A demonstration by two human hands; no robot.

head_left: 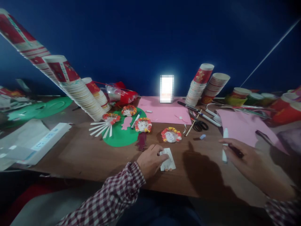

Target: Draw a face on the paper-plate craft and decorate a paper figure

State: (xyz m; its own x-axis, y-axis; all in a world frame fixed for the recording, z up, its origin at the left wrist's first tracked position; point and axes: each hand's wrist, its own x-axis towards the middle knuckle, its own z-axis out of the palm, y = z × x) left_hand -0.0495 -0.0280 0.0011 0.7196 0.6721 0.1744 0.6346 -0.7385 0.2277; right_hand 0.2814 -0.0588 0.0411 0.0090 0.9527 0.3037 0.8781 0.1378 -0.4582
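My left hand [151, 160] rests on the wooden table [94, 157] with its fingers closed on a small folded piece of white paper [168, 160]. My right hand [249, 161] hovers to the right, fingers pinched round a dark pen [235, 151]. A white marker [225, 144] lies just under that hand. Beyond my left hand lie small paper-cup faces with red and yellow rims [171, 135], [143, 125].
Tall leaning stacks of paper cups [77, 91] rise at the left, shorter stacks [207, 83] at the back right. Pink paper sheets [164, 111], [242, 127], green paper [119, 133], scissors [199, 125], a lit phone [166, 88] and a white power strip [47, 139] lie around.
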